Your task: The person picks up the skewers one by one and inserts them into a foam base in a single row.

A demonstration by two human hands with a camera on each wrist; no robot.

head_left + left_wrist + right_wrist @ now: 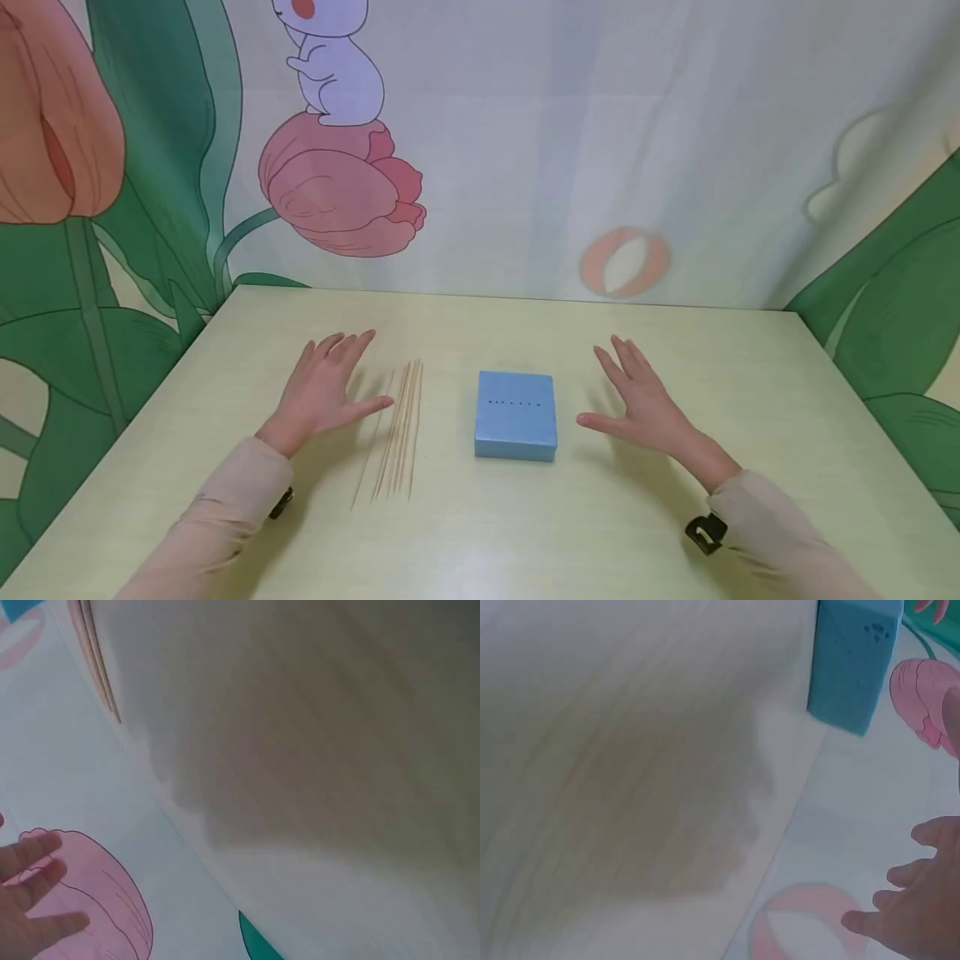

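Note:
A blue block (pixel 515 417) with a row of small dark holes across its top sits mid-table. To its left lie several thin wooden skewers (pixel 399 433), side by side and lengthwise. My left hand (pixel 322 392) hovers with spread fingers just left of the skewers, its thumb reaching toward them. On the other side of the block, my right hand (pixel 637 404) is held up with fingers apart, thumb pointing at the block. Neither hand holds anything. The right wrist view shows the block (pixel 855 667) beyond the thumb side, and skewer ends (pixel 101 675) appear in the left wrist view.
The pale wooden table (pixel 465 533) meets a printed curtain (pixel 510 167) with flowers and a white animal at its back edge. Black bands (pixel 707 532) are worn at both wrists.

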